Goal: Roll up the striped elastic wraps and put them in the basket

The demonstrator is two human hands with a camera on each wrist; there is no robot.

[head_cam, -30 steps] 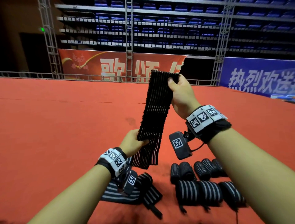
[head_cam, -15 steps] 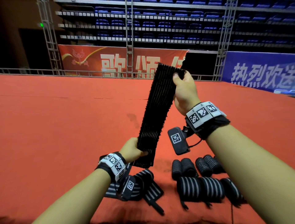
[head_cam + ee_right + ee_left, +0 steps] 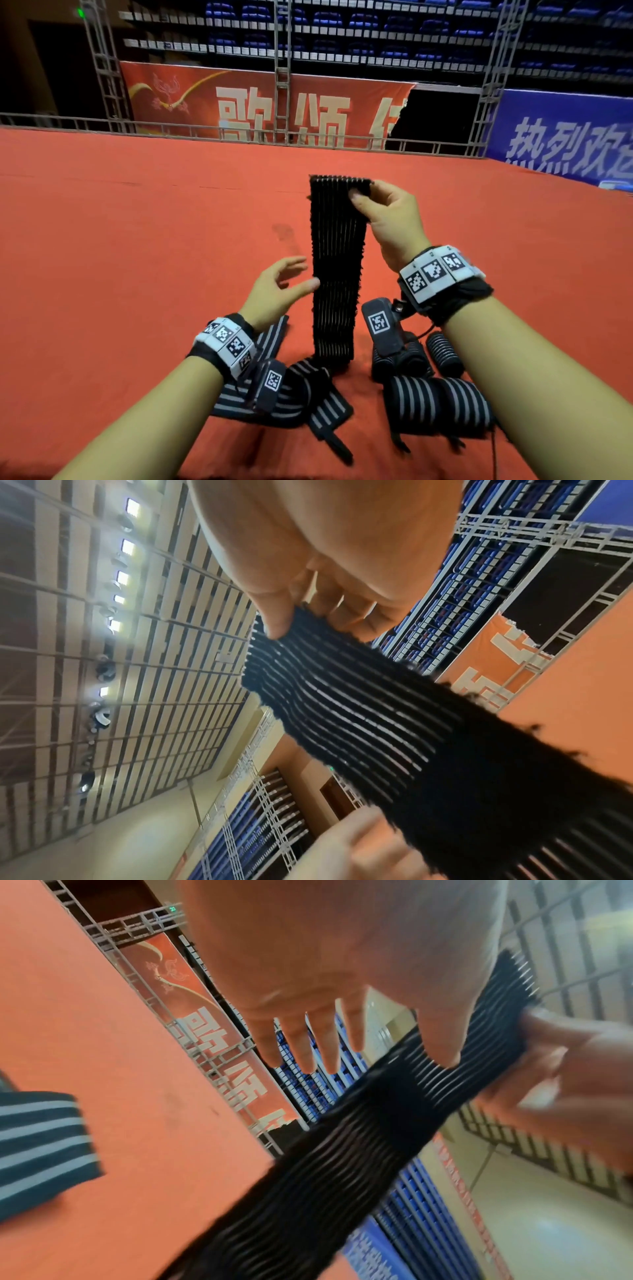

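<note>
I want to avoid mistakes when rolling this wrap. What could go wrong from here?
1. Only the right hand pinches the top corner of the hanging striped wrap; the left hand is open beside it, so it may slip or twist.
2. Its lower end hangs just above the unrolled wraps and might tangle with them.
3. No basket is visible.

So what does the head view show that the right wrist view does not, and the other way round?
Only the head view: the rolled wraps and the loose wraps on the red floor, and the open left hand whole. Only the right wrist view: the ceiling lights. Both: the right hand pinching the top end of the hanging wrap, and the red banner.
</note>
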